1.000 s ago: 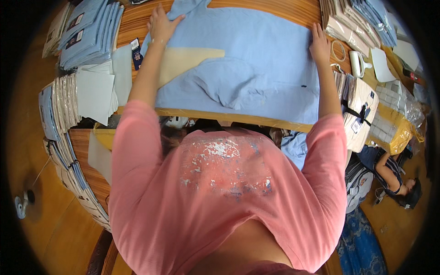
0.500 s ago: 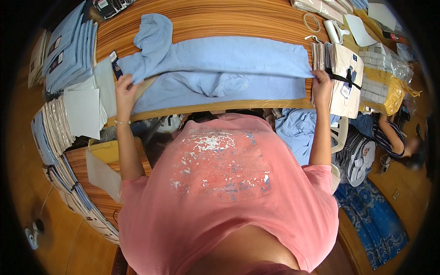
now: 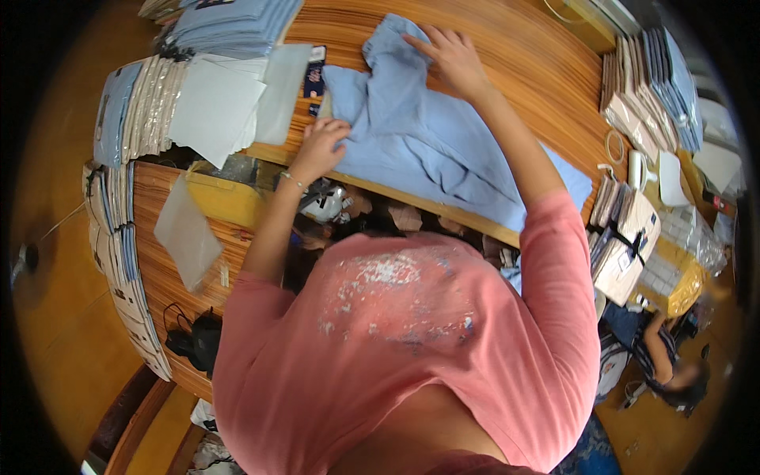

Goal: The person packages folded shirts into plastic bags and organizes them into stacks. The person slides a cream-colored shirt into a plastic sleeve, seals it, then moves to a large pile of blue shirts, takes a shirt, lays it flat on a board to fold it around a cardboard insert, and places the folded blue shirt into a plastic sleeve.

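Observation:
A light blue shirt [image 3: 443, 131] lies on the wood-grain table in front of me, its body stretching to the right. One sleeve [image 3: 388, 87] is folded across it and points away from me, with its cuff at the far end. My right hand [image 3: 457, 62] reaches over the shirt and touches that cuff, fingers spread. At the shirt's left end, by the near table edge, my left hand [image 3: 321, 146] rests on the cloth with its fingers stretched out. A dark navy tag [image 3: 314, 75] lies beside the shirt's left end.
White sheets [image 3: 215, 107] and a translucent sheet [image 3: 283, 95] lie left of the shirt. Folded blue shirts [image 3: 226, 30] are stacked at the far left, packaged garments [image 3: 633, 99] at the far right. A tied garment bundle [image 3: 629, 237] stands right. Another person [image 3: 665, 356] is at lower right.
My right hand has let go of the shirt's right end and moved far left to the cuff. The folded-over cloth now lies flatter, with the sleeve across it. The view has turned left.

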{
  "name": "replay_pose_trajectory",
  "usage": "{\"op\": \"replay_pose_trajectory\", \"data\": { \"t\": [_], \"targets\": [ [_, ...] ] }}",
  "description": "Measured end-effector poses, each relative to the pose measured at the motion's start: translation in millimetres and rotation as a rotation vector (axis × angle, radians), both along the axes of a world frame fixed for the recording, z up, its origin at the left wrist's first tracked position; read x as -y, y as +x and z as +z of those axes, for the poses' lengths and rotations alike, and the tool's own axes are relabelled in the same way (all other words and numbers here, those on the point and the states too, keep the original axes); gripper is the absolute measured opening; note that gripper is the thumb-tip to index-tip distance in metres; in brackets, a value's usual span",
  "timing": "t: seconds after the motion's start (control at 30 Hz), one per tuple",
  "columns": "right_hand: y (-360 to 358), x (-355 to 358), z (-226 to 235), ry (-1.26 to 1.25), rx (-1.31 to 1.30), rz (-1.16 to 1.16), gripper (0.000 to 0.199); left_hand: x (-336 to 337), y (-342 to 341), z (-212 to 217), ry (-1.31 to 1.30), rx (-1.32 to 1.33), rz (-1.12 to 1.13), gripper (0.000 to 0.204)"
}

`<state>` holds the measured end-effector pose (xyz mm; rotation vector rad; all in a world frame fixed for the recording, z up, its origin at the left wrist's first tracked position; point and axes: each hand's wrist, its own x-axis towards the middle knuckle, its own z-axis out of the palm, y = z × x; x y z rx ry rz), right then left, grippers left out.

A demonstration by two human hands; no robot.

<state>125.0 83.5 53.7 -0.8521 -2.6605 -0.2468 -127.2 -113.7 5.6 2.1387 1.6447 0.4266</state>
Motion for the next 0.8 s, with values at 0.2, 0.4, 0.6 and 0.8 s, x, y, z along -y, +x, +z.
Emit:
{"op": "replay_pose_trajectory", "data": {
  "t": [0.2,0.4,0.6,0.8],
  "targets": [
    [-66,-89,-52,-0.025,0.286,0.002,0.057,-5,-2,29,-0.138,-0.01,-0.116,0.028],
    [-26,-22,35,-0.737,0.429,0.044,0.047,-72,-17,42,0.198,0.459,-0.012,0.037],
    [15,153,155,-1.486,-0.046,0.305,0.041,-144,51,12,-0.753,0.757,-0.479,0.04],
    [82,205,160,-1.252,-0.75,-0.428,0.013,-123,61,14,-1.066,0.451,-0.506,0.058]
  ]
}}
